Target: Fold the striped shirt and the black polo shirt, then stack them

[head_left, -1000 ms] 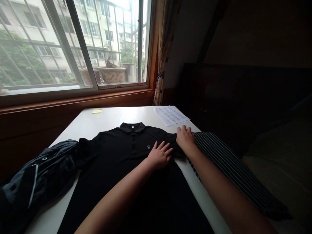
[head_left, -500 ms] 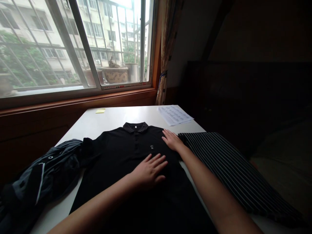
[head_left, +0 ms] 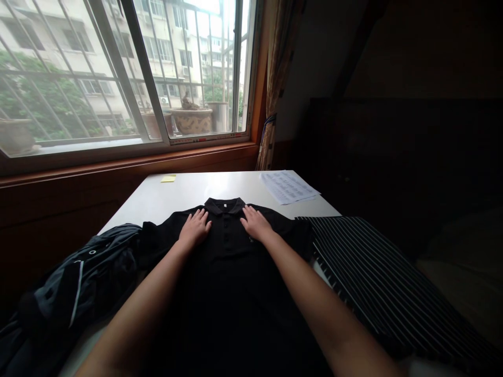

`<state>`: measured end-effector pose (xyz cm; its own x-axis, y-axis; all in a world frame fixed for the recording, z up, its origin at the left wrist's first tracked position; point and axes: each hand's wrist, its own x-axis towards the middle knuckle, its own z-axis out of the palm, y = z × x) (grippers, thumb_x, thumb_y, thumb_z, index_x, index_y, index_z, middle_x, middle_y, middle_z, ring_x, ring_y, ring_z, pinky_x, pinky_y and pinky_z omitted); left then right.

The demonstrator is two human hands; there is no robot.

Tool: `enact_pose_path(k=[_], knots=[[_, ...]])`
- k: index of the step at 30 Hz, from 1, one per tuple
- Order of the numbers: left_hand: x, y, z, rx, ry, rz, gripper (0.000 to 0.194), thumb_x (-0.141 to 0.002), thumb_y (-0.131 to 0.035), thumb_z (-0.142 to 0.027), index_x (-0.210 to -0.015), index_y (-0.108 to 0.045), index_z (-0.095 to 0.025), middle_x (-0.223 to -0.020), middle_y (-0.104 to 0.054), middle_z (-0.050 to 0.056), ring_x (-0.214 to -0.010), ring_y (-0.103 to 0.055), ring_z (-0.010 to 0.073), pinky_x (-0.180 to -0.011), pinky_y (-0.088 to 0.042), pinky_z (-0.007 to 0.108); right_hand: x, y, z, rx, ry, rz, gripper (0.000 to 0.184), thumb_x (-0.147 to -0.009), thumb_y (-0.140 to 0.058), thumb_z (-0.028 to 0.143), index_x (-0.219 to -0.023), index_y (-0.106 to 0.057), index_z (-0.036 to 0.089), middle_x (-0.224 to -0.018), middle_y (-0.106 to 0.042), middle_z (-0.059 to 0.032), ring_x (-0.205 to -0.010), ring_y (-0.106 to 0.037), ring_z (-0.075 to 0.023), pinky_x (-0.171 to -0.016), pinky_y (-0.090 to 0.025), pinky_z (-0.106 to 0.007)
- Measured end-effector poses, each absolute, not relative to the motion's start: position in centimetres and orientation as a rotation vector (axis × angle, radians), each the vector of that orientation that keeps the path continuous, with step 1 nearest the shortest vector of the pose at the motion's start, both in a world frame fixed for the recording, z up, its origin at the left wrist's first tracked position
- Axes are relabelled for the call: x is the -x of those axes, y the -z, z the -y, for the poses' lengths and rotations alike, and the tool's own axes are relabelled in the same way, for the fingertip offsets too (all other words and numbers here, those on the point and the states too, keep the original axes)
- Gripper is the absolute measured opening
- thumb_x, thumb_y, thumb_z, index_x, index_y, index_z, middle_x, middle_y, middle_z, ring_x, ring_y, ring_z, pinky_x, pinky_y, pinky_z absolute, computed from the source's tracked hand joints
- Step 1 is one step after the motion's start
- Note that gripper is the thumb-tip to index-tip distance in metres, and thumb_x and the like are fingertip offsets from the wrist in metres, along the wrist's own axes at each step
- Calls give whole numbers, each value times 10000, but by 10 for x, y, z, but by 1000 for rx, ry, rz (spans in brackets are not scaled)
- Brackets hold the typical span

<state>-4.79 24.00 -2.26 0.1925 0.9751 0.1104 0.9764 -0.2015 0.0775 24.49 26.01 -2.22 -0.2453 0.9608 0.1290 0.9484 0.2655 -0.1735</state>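
A black polo shirt (head_left: pixel 231 283) lies spread front-up, its collar (head_left: pixel 225 206) toward the far side and its button placket running down the middle. My left hand (head_left: pixel 195 228) rests flat on the shirt's left shoulder area, fingers extended beside the collar. On the other side of the placket, my right hand (head_left: pixel 255 222) lies flat with its fingertips close to the collar's right edge, partly covering the small chest logo. Neither hand grips the cloth. The shirt's lower part fades into shadow between my forearms.
The shirt is on a white table (head_left: pixel 184 195). A crumpled dark garment (head_left: pixel 94 272) lies at the left, a black striped cloth (head_left: pixel 365 262) at the right. Printed papers (head_left: pixel 288 187) and a yellow sticky note (head_left: pixel 168 178) sit at the far end, near a barred window (head_left: pixel 188 68).
My left hand has moved forward and left from mid-chest to beside the collar. My right hand has come inward from the right shoulder to the collar's right side. The view has shifted slightly.
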Motion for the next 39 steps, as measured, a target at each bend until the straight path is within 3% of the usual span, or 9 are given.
enact_pose_path(k=[3, 10, 15, 20, 25, 29, 32, 39], knots=[[45, 26, -252, 2389, 174, 2030, 655, -1015, -229, -519, -1545, -309, -141, -1638, -228, 95, -1521, -164, 246, -1220, -156, 467, -222, 29, -268, 1777, -147, 2362, 670, -1004, -279, 535, -1543, -334, 142, -1635, -255, -66, -1508, -200, -207, -1224, -140, -383], [96, 25, -263, 2267, 92, 2199, 735, -995, -170, -584, -1577, -216, -137, -1655, -131, 88, -1531, -103, 254, -1222, -150, 497, -258, 33, -282, 1867, -146, 2313, 709, -1009, -218, 559, -1569, -259, 126, -1654, -180, -83, -1519, -156, -205, -1225, -116, -402], [117, 26, -255, 2260, 66, 2183, 704, -998, -194, -570, -1571, -246, -164, -1654, -146, 67, -1531, -106, 246, -1217, -166, 497, -271, 34, -280, 1846, -92, 2328, 641, -1017, -257, 490, -1553, -310, 143, -1641, -237, -68, -1507, -205, -186, -1222, -135, -356], [121, 19, -245, 2245, 105, 2104, 637, -1005, -270, -489, -1538, -335, -146, -1636, -226, 102, -1515, -180, 283, -1200, -209, 513, -289, 27, -268, 1861, 4, 2296, 565, -1006, -314, 361, -1507, -397, 113, -1599, -339, -110, -1480, -284, -225, -1210, -192, -408], [88, 6, -220, 2269, 224, 1896, 587, -999, -320, -339, -1522, -351, -75, -1632, -238, 120, -1527, -122, 275, -1237, -106, 476, -275, 9, -234, 1829, 122, 2252, 552, -1000, -286, 274, -1484, -416, 43, -1587, -343, -167, -1495, -236, -265, -1222, -141, -459], [37, 15, -177, 2426, 277, 1659, 555, -1002, -356, -395, -1488, -435, -138, -1609, -317, 76, -1521, -162, 251, -1233, -169, 445, -225, 13, -187, 1675, 113, 2358, 596, -1017, -290, 424, -1517, -388, 114, -1610, -321, -79, -1497, -237, -198, -1221, -183, -358], [13, 30, -143, 2512, 296, 1600, 574, -1009, -344, -444, -1489, -433, -144, -1596, -337, 90, -1505, -224, 268, -1204, -242, 486, -197, 23, -157, 1573, -24, 2462, 661, -1011, -269, 509, -1528, -367, 108, -1615, -299, -98, -1497, -244, -226, -1215, -200, -408], [22, 34, -118, 2535, 258, 1654, 631, -1001, -330, -554, -1540, -347, -227, -1626, -254, 59, -1514, -191, 268, -1214, -190, 513, -203, 24, -158, 1692, -121, 2406, 674, -1012, -255, 538, -1555, -309, 142, -1644, -213, -64, -1519, -163, -216, -1228, -131, -437]])
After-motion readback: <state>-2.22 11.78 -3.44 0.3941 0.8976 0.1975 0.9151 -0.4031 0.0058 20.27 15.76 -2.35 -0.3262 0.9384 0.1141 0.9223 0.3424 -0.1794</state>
